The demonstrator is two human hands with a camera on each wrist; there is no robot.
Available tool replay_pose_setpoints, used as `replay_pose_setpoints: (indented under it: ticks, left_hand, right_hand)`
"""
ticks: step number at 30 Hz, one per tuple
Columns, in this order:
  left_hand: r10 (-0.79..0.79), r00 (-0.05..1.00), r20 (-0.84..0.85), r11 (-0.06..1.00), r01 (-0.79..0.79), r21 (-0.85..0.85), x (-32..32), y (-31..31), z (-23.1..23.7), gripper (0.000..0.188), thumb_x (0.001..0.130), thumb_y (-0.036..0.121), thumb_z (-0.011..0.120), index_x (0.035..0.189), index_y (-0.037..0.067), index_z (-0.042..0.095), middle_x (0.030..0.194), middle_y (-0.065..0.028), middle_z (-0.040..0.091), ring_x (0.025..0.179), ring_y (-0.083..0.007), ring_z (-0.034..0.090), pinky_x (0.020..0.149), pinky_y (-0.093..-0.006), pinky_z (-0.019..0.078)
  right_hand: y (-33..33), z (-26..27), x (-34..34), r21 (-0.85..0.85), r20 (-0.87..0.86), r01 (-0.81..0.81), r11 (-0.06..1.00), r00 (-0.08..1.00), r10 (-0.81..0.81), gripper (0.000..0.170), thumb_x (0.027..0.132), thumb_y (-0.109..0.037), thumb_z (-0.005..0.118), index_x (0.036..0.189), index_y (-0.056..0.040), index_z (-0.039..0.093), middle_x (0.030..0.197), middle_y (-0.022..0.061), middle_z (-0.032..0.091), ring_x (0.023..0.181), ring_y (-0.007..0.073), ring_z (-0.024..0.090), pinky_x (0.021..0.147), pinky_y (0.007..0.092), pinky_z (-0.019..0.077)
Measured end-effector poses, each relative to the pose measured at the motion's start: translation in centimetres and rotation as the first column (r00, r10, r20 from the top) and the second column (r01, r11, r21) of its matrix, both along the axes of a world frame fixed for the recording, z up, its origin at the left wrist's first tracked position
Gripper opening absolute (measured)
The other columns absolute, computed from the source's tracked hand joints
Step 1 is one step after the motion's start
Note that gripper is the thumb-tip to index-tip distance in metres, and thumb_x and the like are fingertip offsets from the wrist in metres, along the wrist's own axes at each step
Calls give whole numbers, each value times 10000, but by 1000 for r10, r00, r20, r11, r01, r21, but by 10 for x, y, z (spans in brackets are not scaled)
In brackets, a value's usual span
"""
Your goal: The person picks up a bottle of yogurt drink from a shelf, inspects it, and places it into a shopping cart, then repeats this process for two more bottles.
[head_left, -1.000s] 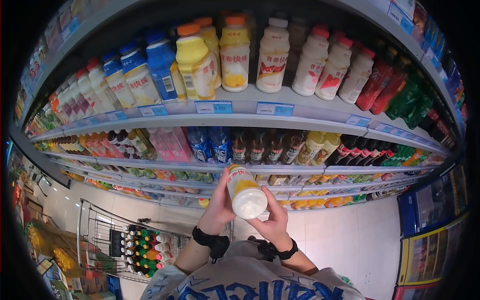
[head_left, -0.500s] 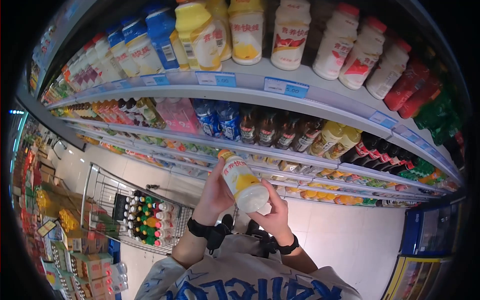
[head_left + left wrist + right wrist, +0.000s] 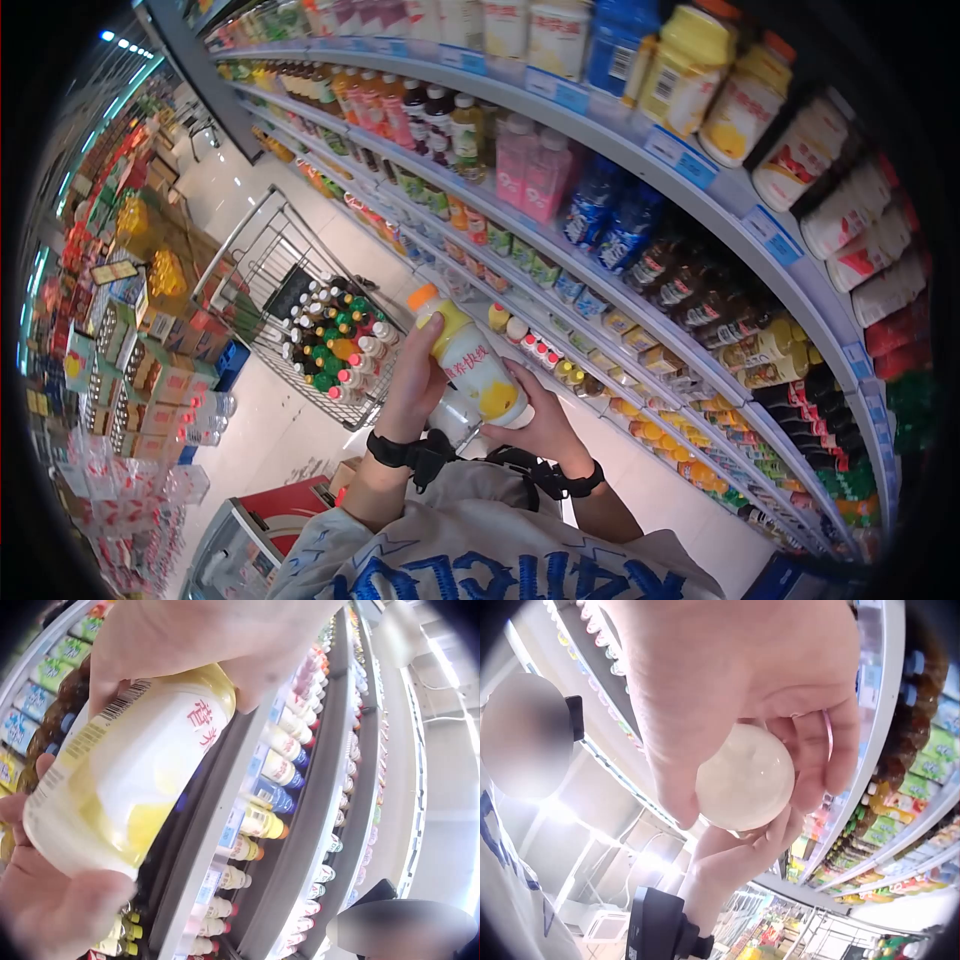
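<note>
Both hands hold one plastic drink bottle [image 3: 478,368] in front of the chest, with an orange cap, a yellow neck and a white label bearing red characters and yellow fruit. The left hand [image 3: 412,378] grips its upper part near the cap. Around the lower end curl the fingers and thumb of the right hand [image 3: 545,415]. The left wrist view shows the bottle [image 3: 139,769] lying slanted between the two hands, barcode side visible. Its round white base [image 3: 748,778] faces the right wrist camera, framed by the right hand [image 3: 742,667].
A metal shopping cart [image 3: 255,265] stands left, carrying rows of capped bottles [image 3: 335,340]. Long shelves [image 3: 560,205] of drinks curve along the front and right. Stacked cartons and packs [image 3: 150,390] line the far left. A red-edged glass-topped case [image 3: 240,545] stands low at left.
The head view has swung left, bringing the cart nearer the middle and the shelves to the right. The bottle has turned so its label and orange cap show more. Both hands keep their hold.
</note>
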State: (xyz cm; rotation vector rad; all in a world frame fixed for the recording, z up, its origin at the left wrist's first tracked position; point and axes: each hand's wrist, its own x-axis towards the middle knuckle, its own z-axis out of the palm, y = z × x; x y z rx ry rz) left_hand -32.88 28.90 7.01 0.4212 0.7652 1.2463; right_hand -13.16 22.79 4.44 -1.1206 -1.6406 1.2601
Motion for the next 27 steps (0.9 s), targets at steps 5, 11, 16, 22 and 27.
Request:
replay_pose_setpoints:
  ticks: [5,11,16,22,27]
  left_hand:
    - [95,974,-204,989,-69,133,-88,-22,-5,387,960,221,577,1289,33,502,1178,-68,616,1090,-189,593,969,-363,455]
    - [153,940,-305,973,-90,211,-214,-61,-9,428,854,122,718,1234,13,553,1166,-63,638,1064,-161,613,945,-322,473]
    - [317,785,-533,941,-191,278,-291,-87,-14,533,756,67,799,1222,1,551,1161,-65,624,1082,-174,605,938,-340,505]
    - [461,547,-699,887,-282,365,-342,-108,-89,575,687,108,845,1186,48,565,1168,-82,545,1113,-207,555,928,-369,508]
    - [389,394,-833,920,-112,376,-358,-117,-132,639,668,113,846,1235,39,561,1224,-98,540,1173,-239,553,992,-357,461]
  right_hand:
    - [-4,-18,-78,-77,-166,-147,986,977,133,912,715,-206,840,1448,-9,334,1379,140,502,1250,209,508,1038,350,408]
    - [-8,-45,-186,-58,-349,-282,958,904,245,822,785,-5,752,1470,-11,297,1449,132,399,1180,192,550,1009,335,444]
    - [-13,-70,-262,-399,-409,-203,894,912,25,598,889,-18,638,1422,-46,369,1361,145,493,1001,194,637,866,332,519]
    - [-20,-86,-329,-686,-560,-393,613,823,-99,379,969,-183,550,1321,-66,474,1229,137,593,993,239,650,839,345,529]
    - [3,-120,-376,-831,-553,-481,280,769,-320,355,966,-289,555,1258,-91,514,1121,124,624,990,226,628,886,383,492]
